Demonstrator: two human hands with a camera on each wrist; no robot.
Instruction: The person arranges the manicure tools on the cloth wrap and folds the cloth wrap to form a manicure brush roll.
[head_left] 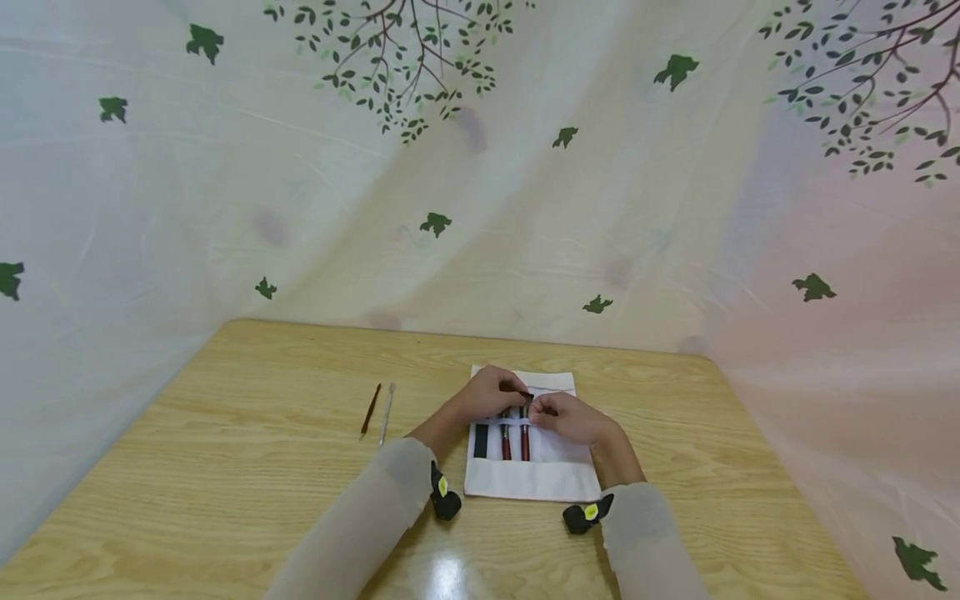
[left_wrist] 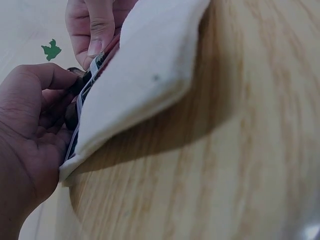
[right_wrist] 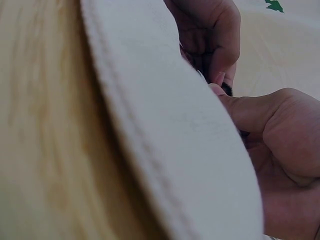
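Note:
A white cloth brush roll (head_left: 531,482) lies spread on the table, with a pocket along its near side and a white elastic band (left_wrist: 93,66) across it. Two red-handled brushes stand in the pocket, the left brush (head_left: 506,443) and the right brush (head_left: 525,443); left of them is a dark flat strip (head_left: 481,440). My left hand (head_left: 486,393) pinches the right brush near its dark head (head_left: 528,399), thumb and forefinger curled. Close beside it, my right hand (head_left: 572,418) pinches the elastic band, its thumb (right_wrist: 250,112) by the cloth.
Left of the roll, a thin brown tool (head_left: 371,408) and a slim silver tool (head_left: 387,413) lie on the wooden table (head_left: 247,467). A pale curtain (head_left: 337,208) printed with leaves hangs behind the table and along both sides.

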